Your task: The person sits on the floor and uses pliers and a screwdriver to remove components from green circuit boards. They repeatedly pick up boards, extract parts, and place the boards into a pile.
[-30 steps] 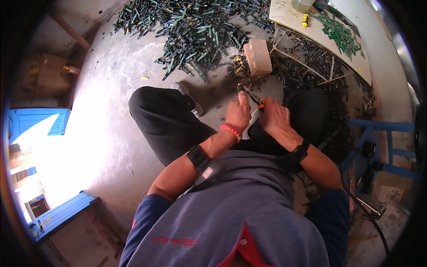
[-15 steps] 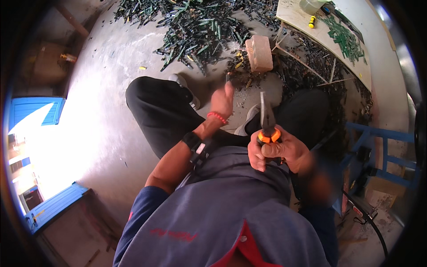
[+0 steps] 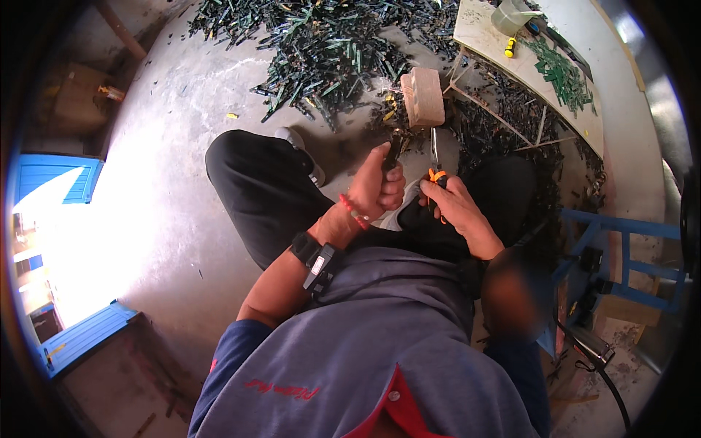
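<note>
My left hand [image 3: 379, 186] is closed around a dark, narrow strip [image 3: 394, 151], whose far end sticks up past my thumb. In my right hand [image 3: 460, 208] is a pair of pliers [image 3: 436, 157] with orange and black handles. Its metal jaws point away from me, toward a pinkish-tan block [image 3: 424, 98] on the floor. The two hands are apart, just in front of my lap, and the strip is left of the pliers. Whether the jaws are parted is too small to tell.
A big pile of dark green strips [image 3: 328, 66] spreads over the floor beyond the block. At the far right a low table [image 3: 485, 33] bears a yellow screwdriver [image 3: 510, 47], a clear tub [image 3: 509, 16] and green pieces [image 3: 566, 73]. A blue metal frame [image 3: 626, 255] stands to the right.
The pliers have swung down and away from me, with their jaws now near the block. My left hand has shifted slightly right, and more of the dark strip shows in it.
</note>
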Motion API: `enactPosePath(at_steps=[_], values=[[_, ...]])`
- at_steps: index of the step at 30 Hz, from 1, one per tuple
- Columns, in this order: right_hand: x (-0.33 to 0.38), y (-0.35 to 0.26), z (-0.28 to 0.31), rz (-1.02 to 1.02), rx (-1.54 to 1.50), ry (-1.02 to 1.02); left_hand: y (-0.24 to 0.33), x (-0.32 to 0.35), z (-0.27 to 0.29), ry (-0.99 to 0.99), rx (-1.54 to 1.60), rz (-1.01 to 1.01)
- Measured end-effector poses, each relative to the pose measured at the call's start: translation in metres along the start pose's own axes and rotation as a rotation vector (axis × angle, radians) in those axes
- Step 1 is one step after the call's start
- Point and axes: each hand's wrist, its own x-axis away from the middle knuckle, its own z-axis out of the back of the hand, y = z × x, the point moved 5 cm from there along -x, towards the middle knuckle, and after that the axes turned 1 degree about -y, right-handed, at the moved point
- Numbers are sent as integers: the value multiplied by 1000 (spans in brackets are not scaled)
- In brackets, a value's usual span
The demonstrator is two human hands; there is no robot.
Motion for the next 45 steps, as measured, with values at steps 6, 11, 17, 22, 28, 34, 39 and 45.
enactPosePath(at_steps=[6, 11, 17, 22, 28, 34, 39, 45], values=[[1, -6, -3, 46, -72, -39, -2, -1, -2, -46, -27, -15], [4, -13, -4, 41, -187, -14, -3, -3, 3, -9, -81, -31], [-18, -29, 2, 135, -219, 83, -12, 1, -3, 25, -219, -45], [-24, -50, 3, 184, -266, 69, -21, 2, 0, -61, -247, 16], [-30, -44, 3, 294, -480, -62, -23, 9, -3, -136, -52, 92], [-30, -41, 5, 264, -481, -46, -26, 11, 0, -138, -73, 104], [-32, -36, 9, 187, -322, 127, -29, 10, 0, -165, -34, 121], [-22, -53, 7, 233, -185, 317, -33, 9, 7, -166, -4, 151]])
